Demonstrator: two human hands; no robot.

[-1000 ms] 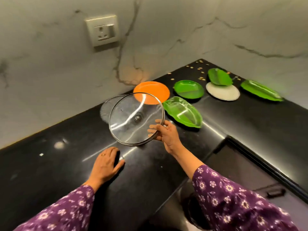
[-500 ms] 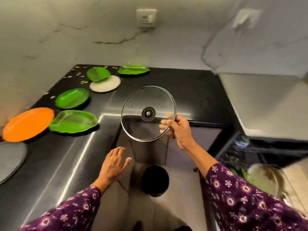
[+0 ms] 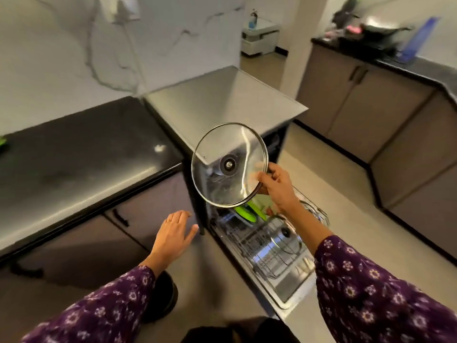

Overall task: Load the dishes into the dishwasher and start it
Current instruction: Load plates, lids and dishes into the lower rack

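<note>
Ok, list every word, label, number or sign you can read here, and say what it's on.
No text is readable.
On the blue object at top right: too blurred to read.
On the white appliance in the back: no legible marking.
On the glass lid held by the right hand: no print visible.

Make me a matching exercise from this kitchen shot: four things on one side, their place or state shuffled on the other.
Things: 1 raised glass lid; 2 left hand; 3 green plates; 4 second glass lid.
States: A open, holding nothing; B gripped at its rim by the right hand; C in the dishwasher rack, nearer the person; D farther back in the rack.
Pairs: 1-B, 2-A, 3-D, 4-C.
</note>
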